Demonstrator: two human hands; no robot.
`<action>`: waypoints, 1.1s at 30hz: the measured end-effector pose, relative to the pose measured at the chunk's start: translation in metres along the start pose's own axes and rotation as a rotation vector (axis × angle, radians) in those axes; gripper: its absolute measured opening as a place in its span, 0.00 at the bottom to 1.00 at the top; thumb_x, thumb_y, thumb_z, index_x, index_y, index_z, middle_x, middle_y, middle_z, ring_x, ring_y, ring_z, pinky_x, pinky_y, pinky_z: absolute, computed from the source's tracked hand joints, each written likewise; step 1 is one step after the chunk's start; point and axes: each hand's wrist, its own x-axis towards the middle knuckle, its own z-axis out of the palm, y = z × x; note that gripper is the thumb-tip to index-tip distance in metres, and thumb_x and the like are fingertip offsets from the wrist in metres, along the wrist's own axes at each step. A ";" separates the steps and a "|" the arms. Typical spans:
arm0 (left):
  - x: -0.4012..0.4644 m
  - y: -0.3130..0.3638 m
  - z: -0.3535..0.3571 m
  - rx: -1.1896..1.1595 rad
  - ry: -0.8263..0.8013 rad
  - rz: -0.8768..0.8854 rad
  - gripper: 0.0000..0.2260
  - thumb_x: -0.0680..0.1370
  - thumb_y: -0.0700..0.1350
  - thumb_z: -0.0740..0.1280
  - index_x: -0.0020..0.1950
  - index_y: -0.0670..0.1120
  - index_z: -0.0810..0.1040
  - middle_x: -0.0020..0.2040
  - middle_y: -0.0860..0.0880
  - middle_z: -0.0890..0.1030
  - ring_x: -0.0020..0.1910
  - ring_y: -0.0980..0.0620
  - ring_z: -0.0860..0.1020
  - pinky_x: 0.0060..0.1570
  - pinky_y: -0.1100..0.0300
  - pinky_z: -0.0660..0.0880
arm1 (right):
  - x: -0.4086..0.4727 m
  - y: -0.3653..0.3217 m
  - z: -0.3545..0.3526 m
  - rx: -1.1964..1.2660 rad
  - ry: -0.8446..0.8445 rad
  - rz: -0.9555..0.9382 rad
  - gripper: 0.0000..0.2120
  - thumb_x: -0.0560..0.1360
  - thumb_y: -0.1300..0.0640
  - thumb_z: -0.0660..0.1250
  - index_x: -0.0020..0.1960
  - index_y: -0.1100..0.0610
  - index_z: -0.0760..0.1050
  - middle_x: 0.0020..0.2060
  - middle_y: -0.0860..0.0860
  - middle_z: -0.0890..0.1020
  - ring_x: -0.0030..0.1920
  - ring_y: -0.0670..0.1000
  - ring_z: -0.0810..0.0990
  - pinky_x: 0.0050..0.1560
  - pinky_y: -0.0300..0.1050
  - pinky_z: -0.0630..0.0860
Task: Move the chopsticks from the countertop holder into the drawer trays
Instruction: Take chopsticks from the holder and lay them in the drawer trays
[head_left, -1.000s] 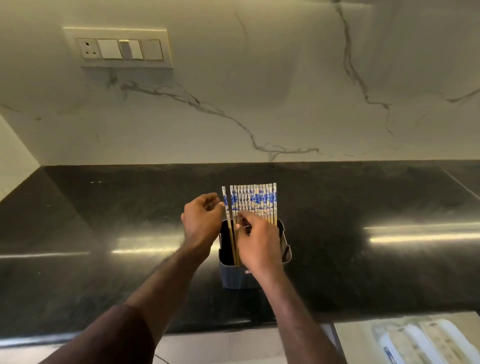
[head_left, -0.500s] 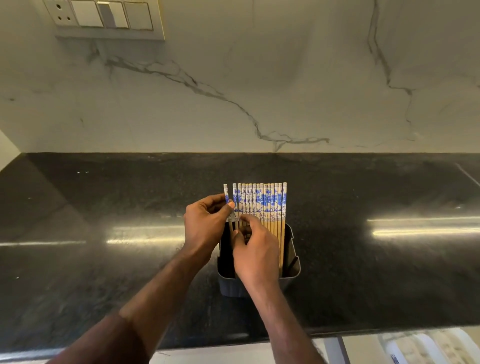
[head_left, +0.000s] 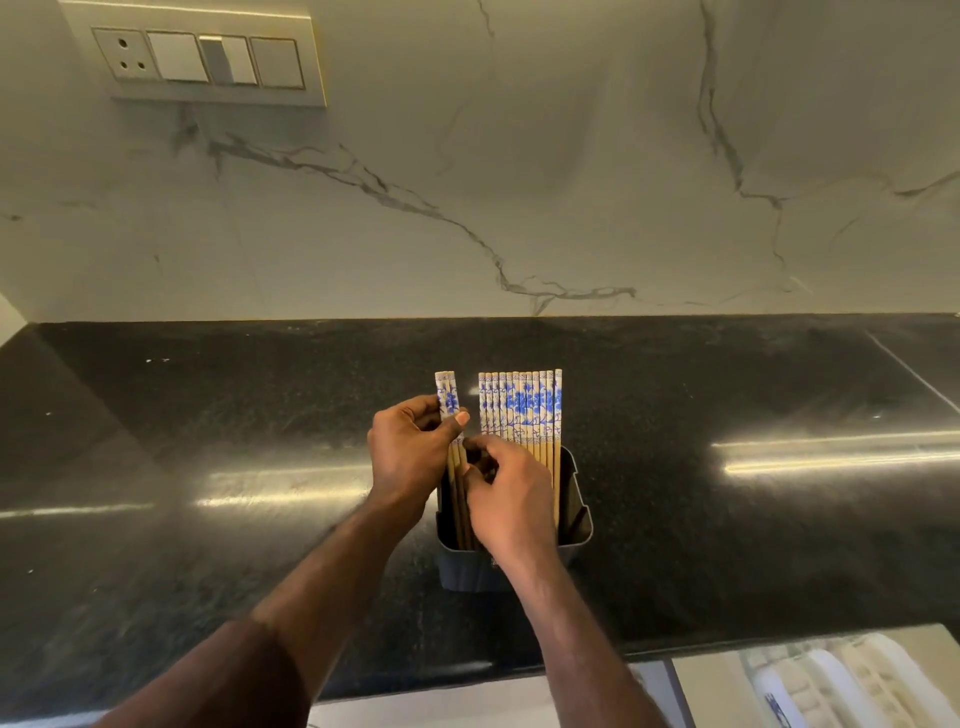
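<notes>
Two chopsticks (head_left: 448, 400) have been drawn away from the row (head_left: 521, 410), pinched in the left hand (head_left: 410, 452). The right hand (head_left: 506, 499), fingers curled, rests beside them over the holder (head_left: 576, 519); its grip cannot be told.

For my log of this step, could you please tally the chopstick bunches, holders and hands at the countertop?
Chopstick bunches: 2, the small bunch pinched in the left hand and the main row
Holders: 1, the dark holder
Hands: 2, the left hand and the right hand
Total: 5
</notes>
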 end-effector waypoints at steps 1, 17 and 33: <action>-0.002 0.005 -0.002 -0.009 0.010 0.018 0.07 0.72 0.37 0.74 0.48 0.46 0.84 0.42 0.49 0.86 0.45 0.51 0.85 0.46 0.56 0.82 | -0.001 -0.003 -0.003 0.011 0.001 -0.011 0.12 0.76 0.56 0.67 0.59 0.49 0.77 0.52 0.46 0.81 0.51 0.42 0.76 0.53 0.38 0.74; -0.115 0.184 0.006 -0.304 -0.371 0.306 0.09 0.69 0.38 0.74 0.48 0.44 0.83 0.44 0.44 0.86 0.45 0.48 0.85 0.43 0.57 0.81 | -0.109 -0.030 -0.130 0.473 0.074 -0.157 0.08 0.76 0.57 0.67 0.54 0.49 0.80 0.43 0.47 0.85 0.42 0.49 0.85 0.45 0.47 0.83; -0.229 0.028 0.220 -0.164 -0.655 -0.164 0.07 0.71 0.35 0.74 0.48 0.41 0.83 0.43 0.42 0.86 0.44 0.45 0.85 0.46 0.54 0.82 | -0.216 0.206 -0.259 -0.002 0.139 0.340 0.08 0.75 0.58 0.68 0.39 0.50 0.81 0.32 0.47 0.84 0.34 0.45 0.83 0.39 0.37 0.78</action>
